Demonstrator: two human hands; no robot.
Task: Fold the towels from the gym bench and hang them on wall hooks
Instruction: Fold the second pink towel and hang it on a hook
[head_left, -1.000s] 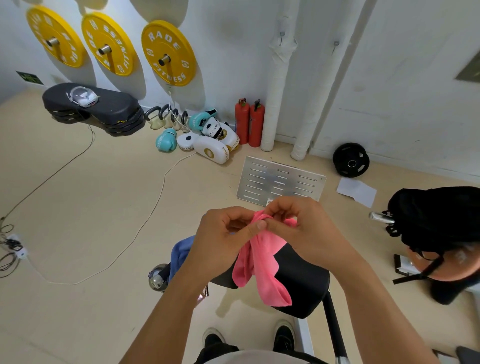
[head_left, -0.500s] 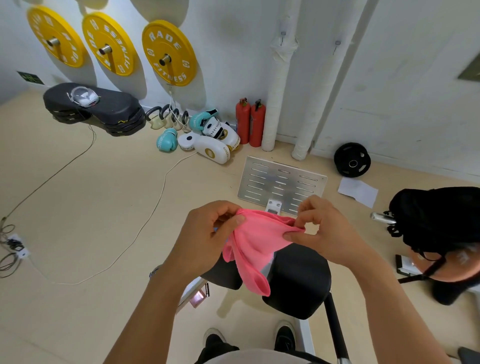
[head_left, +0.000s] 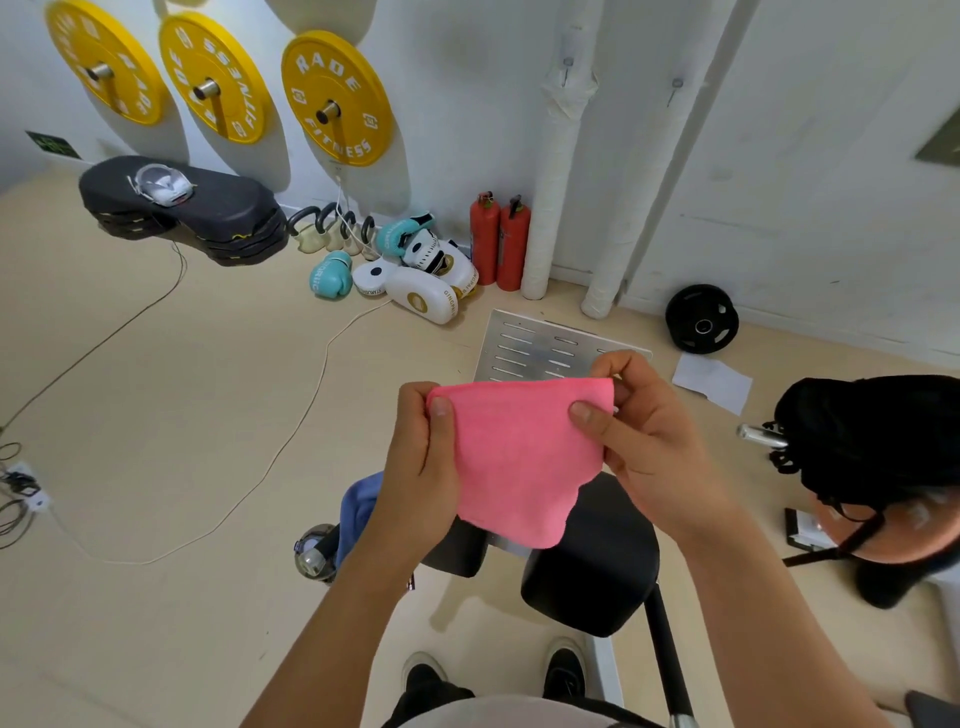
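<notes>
Two hands, one item held. Item: small pink terry-cloth towel (head_left: 519, 457), raised in the air above the black padded gym bench, here the table (head_left: 587, 566), not touching it. Left hand (head_left: 421, 467) pinches the towel's upper left corner, thumb flat on the near face, fingers (head_left: 415, 397) curled behind the cloth. Right hand (head_left: 649, 441) pinches the upper right corner, thumb on the near face and fingers (head_left: 621, 364) hooked over the top edge.

Governing relation: the taut top edge runs level from one pinch to the other, left to right, and the cloth hangs downward from the fingers to a loose, uneven lower hem. Both hands sit equally near the cloth; neither has the advantage. The next fold appears to call for bringing one pinched corner across to the other, or laying the cloth down on the table below.

Second item: blue cloth, probably another towel (head_left: 358, 501), draped at the table's end, below and to the left of the left-hand fingers, part hidden by the forearm.

Surface and room: beige floor (head_left: 156, 389); white wall (head_left: 467, 104) beyond the fingers carrying three yellow weight plates (head_left: 335, 101) on pegs. No towel hooks can be made out.
</notes>
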